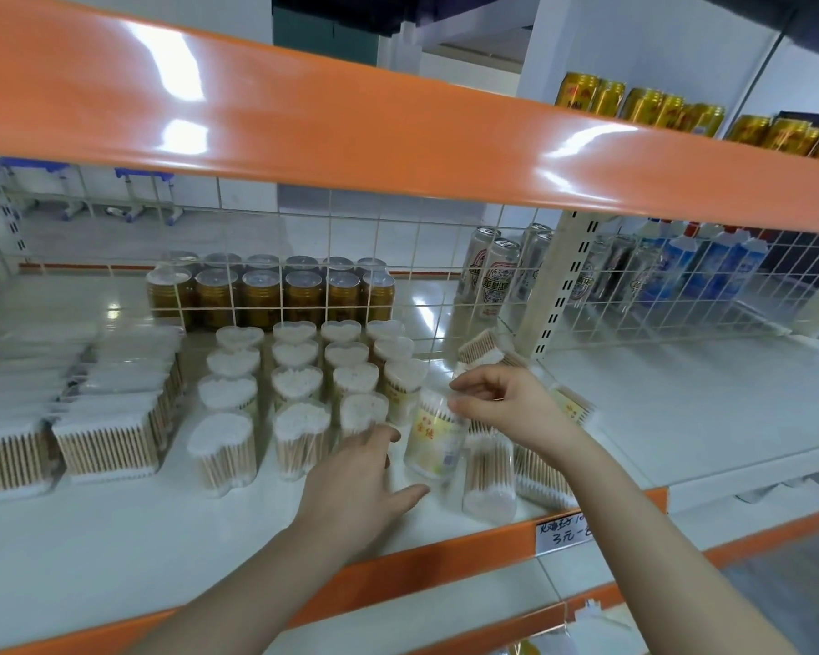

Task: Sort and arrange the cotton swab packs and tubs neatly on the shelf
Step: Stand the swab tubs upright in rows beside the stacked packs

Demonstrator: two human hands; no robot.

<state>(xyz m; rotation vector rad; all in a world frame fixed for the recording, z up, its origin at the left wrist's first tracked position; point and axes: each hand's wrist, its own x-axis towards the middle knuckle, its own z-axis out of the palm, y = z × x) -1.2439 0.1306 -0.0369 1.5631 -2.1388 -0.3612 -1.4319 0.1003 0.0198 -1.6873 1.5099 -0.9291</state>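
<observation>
From the head view, the right hand (502, 399) pinches the top of a clear round tub of cotton swabs with a yellow label (433, 437), tilted, while the left hand (365, 470), fingers relaxed, rests beside it. Left of both, heart-shaped tubs (299, 385) and flat packs (105, 442) already stand in rows; under the right hand loose tubs (490, 479) on the white shelf (114, 550) still await sorting.

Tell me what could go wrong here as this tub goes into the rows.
The clear round tub with the yellow label is tilted in the right hand; set down crooked, it may topple. The left hand is close to the upright clear tubs of wooden-stick swabs and could knock one over.
</observation>
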